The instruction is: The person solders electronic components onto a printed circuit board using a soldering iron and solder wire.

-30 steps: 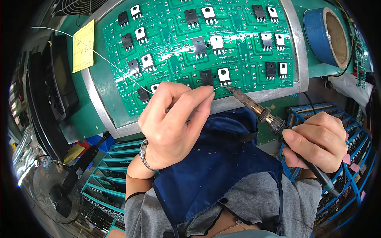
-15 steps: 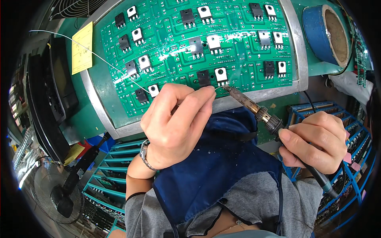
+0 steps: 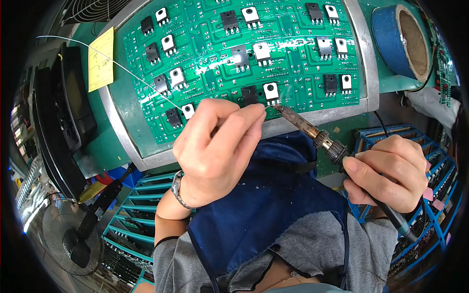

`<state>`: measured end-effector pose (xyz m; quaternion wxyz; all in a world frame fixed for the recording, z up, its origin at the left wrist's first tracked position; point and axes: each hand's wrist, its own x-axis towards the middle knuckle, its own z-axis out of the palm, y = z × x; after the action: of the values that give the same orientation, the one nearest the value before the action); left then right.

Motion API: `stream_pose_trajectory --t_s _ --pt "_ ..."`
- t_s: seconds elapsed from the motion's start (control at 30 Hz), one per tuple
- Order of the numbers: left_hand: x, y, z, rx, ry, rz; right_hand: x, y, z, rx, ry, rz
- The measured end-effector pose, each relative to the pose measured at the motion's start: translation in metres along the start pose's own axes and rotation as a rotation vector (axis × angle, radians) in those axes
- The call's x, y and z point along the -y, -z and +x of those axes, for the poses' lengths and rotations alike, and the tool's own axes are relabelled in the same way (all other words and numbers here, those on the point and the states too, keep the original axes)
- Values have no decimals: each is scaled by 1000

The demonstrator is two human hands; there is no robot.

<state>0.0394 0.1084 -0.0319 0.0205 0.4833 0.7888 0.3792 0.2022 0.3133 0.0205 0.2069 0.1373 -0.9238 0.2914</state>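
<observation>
My right hand (image 3: 391, 171) grips a soldering iron (image 3: 325, 141) by its dark handle. The iron's tip meets the leads of a white three-legged component (image 3: 270, 91) at the near edge of a green circuit board panel (image 3: 210, 63). Faint smoke seems to rise beside the tip. Between thumb and fingertips, my left hand (image 3: 212, 146) pinches a thin silvery solder wire (image 3: 132, 76), which trails off to the upper left. Those fingertips are just left of the iron's tip, partly covering a black component (image 3: 248, 94). The wire's working end is too small to make out.
A metal frame (image 3: 367, 58) surrounds the panel, which carries several black and white component pairs. Left of it are a yellow paper (image 3: 100, 61) and a black screen-like object (image 3: 61, 117). A blue ring-shaped roll (image 3: 388, 41) stands right. Racks (image 3: 139, 205) and a fan (image 3: 68, 234) sit below.
Almost nothing differs. My left hand has crept very slightly, still pinching the wire, and the iron's tip remains at the same leads. A faint wisp shows more by the tip.
</observation>
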Motion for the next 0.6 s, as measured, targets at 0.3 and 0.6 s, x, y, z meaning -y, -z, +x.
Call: stream_pose_trajectory --t_s 0.3,0.6 --pt "2 1 18 87 88 -165 1 0 -1 1 -26 3" --pt "3 -1 15 110 95 -123 -5 0 -2 23 69 30"
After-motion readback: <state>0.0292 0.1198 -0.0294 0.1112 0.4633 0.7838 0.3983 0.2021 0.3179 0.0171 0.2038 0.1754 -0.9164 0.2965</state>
